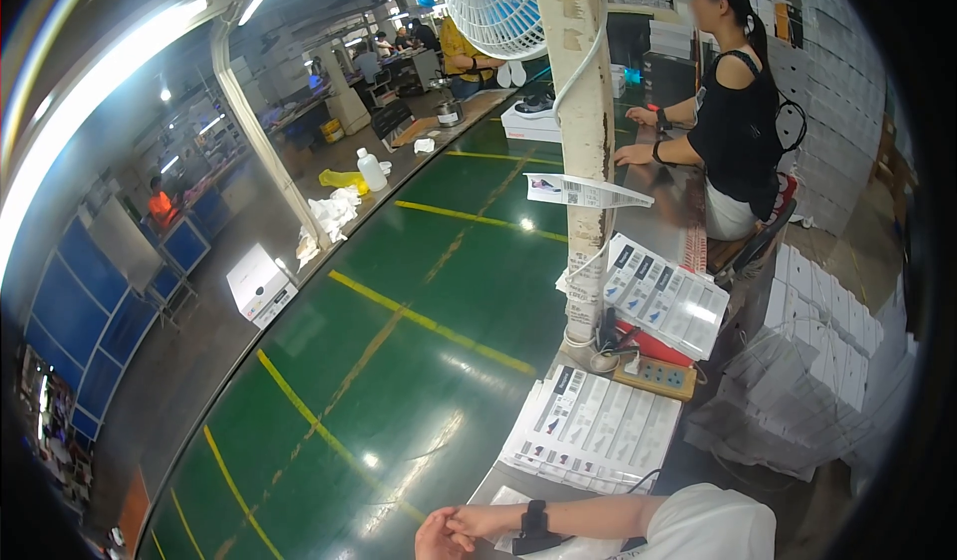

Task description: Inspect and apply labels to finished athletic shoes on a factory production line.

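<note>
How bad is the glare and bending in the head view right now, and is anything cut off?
Head view: bright glare spots on the green conveyor belt and a blown-out light strip upper left; fisheye bends the belt's yellow lines and darkens the corners; the hands sit at the bottom edge, partly cropped; the sheets of labels stay sharp.

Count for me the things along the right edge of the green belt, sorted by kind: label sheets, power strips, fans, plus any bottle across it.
Stacks of label sheets: 2
Power strips: 1
Fans: 1
White plastic bottles: 1
Total: 5
</note>
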A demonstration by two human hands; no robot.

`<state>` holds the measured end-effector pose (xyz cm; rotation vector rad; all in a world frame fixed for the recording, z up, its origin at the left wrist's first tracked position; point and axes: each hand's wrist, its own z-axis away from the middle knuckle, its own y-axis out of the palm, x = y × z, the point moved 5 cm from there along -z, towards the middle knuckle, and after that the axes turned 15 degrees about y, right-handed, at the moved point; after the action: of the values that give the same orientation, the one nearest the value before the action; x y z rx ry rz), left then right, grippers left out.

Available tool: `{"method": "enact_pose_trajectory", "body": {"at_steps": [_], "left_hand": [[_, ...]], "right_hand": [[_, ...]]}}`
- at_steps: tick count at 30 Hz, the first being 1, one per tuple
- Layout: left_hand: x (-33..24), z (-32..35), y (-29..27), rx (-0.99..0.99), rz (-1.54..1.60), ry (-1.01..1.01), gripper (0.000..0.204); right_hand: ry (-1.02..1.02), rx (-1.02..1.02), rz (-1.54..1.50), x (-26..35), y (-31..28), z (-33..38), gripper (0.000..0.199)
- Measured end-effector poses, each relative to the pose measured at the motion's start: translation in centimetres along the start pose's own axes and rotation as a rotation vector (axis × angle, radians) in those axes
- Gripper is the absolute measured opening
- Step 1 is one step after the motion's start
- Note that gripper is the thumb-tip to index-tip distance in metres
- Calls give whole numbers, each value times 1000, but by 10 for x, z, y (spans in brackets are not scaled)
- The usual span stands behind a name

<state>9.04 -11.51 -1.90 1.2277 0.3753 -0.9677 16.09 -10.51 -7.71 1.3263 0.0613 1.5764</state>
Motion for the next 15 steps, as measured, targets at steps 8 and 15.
{"method": "enact_pose_trajectory", "body": {"at_steps": [8,15], "left_hand": [[2,-2,-2,8,5,-10,24],[2,-2,-4,16,11,-12,25]], "right_hand": [[-40,21,8,1,0,0,19],[-62,23,38,4,2,4,20]]}}
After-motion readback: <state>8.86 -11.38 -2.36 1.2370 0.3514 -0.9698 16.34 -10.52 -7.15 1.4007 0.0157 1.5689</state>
